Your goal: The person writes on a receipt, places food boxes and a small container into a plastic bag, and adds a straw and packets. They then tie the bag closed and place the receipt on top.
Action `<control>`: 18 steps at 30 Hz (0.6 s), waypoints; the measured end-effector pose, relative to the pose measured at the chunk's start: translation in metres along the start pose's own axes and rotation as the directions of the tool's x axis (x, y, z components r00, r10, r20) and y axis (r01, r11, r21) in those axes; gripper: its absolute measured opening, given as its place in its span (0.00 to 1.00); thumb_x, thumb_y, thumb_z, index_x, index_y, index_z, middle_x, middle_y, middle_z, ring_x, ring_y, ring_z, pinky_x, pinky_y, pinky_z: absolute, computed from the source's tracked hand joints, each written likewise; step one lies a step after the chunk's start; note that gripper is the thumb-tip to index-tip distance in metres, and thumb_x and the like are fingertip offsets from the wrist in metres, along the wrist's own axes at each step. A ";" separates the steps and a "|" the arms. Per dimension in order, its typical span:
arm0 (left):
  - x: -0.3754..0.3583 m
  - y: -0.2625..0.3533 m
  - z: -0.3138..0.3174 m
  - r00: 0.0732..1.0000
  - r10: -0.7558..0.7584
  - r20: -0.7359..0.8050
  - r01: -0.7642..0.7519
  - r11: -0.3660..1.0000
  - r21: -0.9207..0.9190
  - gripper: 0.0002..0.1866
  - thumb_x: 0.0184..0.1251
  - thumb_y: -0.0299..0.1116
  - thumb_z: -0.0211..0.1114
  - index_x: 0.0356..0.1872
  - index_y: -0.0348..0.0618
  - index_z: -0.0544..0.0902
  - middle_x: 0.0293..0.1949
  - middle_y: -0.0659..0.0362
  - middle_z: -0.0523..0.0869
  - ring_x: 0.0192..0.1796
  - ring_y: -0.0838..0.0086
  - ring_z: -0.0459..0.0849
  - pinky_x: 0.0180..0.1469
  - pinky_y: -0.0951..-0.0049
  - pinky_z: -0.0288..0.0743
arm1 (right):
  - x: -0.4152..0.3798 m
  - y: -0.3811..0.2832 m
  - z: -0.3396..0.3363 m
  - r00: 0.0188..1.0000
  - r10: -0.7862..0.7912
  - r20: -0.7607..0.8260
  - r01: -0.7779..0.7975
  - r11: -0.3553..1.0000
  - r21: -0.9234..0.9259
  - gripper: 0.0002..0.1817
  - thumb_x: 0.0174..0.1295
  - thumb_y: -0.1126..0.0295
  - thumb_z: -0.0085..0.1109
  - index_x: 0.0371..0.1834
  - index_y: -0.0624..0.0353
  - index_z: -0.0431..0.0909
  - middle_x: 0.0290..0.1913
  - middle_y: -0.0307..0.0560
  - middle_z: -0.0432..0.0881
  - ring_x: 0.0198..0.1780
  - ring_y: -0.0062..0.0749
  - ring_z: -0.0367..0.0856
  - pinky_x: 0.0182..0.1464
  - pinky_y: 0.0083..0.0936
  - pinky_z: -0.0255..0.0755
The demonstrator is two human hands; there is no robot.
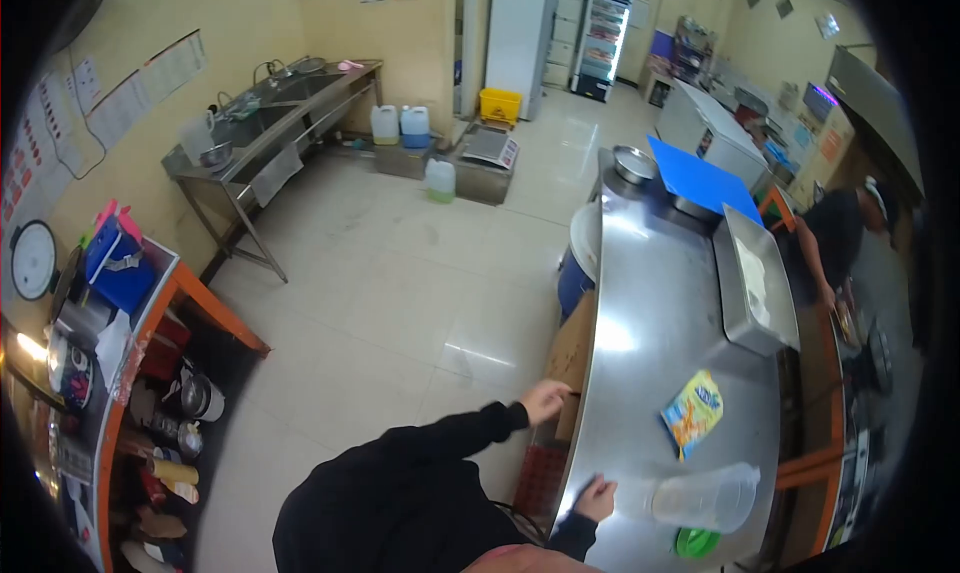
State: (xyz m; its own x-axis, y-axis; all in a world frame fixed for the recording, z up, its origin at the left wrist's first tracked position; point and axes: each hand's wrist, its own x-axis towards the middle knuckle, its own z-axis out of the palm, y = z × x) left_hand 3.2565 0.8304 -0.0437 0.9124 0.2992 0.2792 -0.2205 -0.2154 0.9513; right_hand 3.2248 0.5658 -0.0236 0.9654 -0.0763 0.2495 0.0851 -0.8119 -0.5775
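My left hand (545, 401) is beside the near left edge of the steel table (640, 303), next to an open cardboard box (572, 348); its fingers look curled, and whether they hold anything is too small to tell. Over the table's near corner is my right hand (597, 499), fingers bent together, with nothing visible in it. To its right a clear plastic pitcher (708, 498) lies on its side, beside a green lid (697, 542). A yellow and blue packet (693, 413) lies flat beyond the pitcher.
A deep metal tray (728, 283) with white contents, a blue board (705, 178) and a metal bowl (634, 163) occupy the table's far part. Another person (835, 238) works at the right. Red crate (538, 481) below the table edge; sink counter (270, 123) at the back left.
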 end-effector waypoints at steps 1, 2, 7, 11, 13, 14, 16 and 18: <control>0.007 0.001 0.013 0.997 0.013 0.077 -0.014 1.000 0.017 0.15 0.61 0.28 0.55 0.50 0.41 0.75 0.43 0.55 0.79 0.41 0.72 0.78 0.46 0.72 0.73 | -0.001 0.001 0.000 1.000 -0.019 -0.024 0.019 1.000 -0.017 0.18 0.61 0.58 0.53 0.21 0.58 0.64 0.14 0.49 0.70 0.17 0.48 0.71 0.21 0.40 0.63; 0.006 0.011 0.025 0.988 0.016 0.152 -0.021 0.999 0.031 0.15 0.62 0.28 0.54 0.50 0.41 0.74 0.44 0.56 0.78 0.41 0.73 0.78 0.46 0.72 0.72 | -0.001 0.002 -0.001 0.998 -0.039 -0.042 0.037 0.999 -0.040 0.17 0.61 0.59 0.54 0.20 0.58 0.64 0.14 0.50 0.71 0.17 0.48 0.72 0.20 0.40 0.64; -0.031 0.053 0.058 0.897 0.101 0.430 -0.149 0.986 0.079 0.17 0.61 0.29 0.55 0.53 0.45 0.72 0.48 0.53 0.75 0.48 0.61 0.75 0.51 0.67 0.69 | -0.004 0.004 0.003 0.999 -0.034 -0.038 0.033 0.999 -0.021 0.16 0.60 0.62 0.53 0.19 0.60 0.66 0.15 0.54 0.73 0.18 0.52 0.73 0.21 0.42 0.64; -0.036 0.057 0.082 0.807 0.138 0.574 -0.173 0.985 0.007 0.19 0.57 0.27 0.58 0.52 0.44 0.73 0.49 0.52 0.75 0.51 0.59 0.75 0.55 0.66 0.68 | -0.003 0.001 -0.002 0.996 -0.067 -0.053 0.065 0.997 -0.042 0.16 0.59 0.63 0.55 0.18 0.59 0.67 0.14 0.52 0.73 0.18 0.50 0.74 0.20 0.40 0.65; -0.010 0.049 0.102 0.797 0.162 0.582 -0.196 0.981 -0.005 0.23 0.56 0.29 0.60 0.55 0.43 0.71 0.50 0.52 0.75 0.50 0.61 0.76 0.56 0.64 0.67 | -0.003 0.005 0.000 0.996 -0.069 -0.056 0.067 0.997 -0.047 0.15 0.58 0.63 0.56 0.19 0.58 0.66 0.14 0.51 0.73 0.17 0.50 0.74 0.21 0.40 0.66; 0.008 0.041 0.114 0.828 0.116 0.549 -0.142 0.990 0.005 0.25 0.55 0.31 0.61 0.57 0.43 0.70 0.52 0.51 0.74 0.52 0.60 0.75 0.58 0.63 0.66 | -0.004 0.005 0.003 0.994 -0.067 -0.089 0.064 0.997 -0.037 0.16 0.57 0.63 0.58 0.18 0.58 0.66 0.14 0.51 0.73 0.16 0.49 0.73 0.21 0.39 0.66; 0.050 0.005 0.157 0.902 0.082 0.424 -0.086 0.996 -0.009 0.34 0.54 0.40 0.65 0.61 0.41 0.65 0.58 0.48 0.70 0.60 0.57 0.70 0.62 0.62 0.61 | -0.004 -0.002 -0.001 0.990 -0.070 -0.123 0.065 0.997 -0.042 0.17 0.56 0.63 0.59 0.16 0.58 0.66 0.13 0.51 0.72 0.16 0.48 0.72 0.20 0.38 0.66; 0.098 -0.012 0.194 0.922 -0.162 0.352 0.123 0.984 0.131 0.44 0.55 0.52 0.63 0.65 0.33 0.56 0.64 0.42 0.62 0.67 0.53 0.60 0.67 0.61 0.54 | -0.004 -0.009 -0.008 0.981 -0.089 -0.172 0.085 0.996 -0.029 0.17 0.56 0.63 0.59 0.15 0.58 0.66 0.12 0.51 0.71 0.15 0.47 0.72 0.20 0.38 0.65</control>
State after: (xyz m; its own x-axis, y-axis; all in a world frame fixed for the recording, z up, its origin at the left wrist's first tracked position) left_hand 3.4150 0.6818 -0.0530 0.9982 -0.0166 0.0569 -0.0593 -0.2970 0.9530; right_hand 3.2178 0.5693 -0.0132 0.8971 -0.1026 0.4298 0.1595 -0.8319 -0.5316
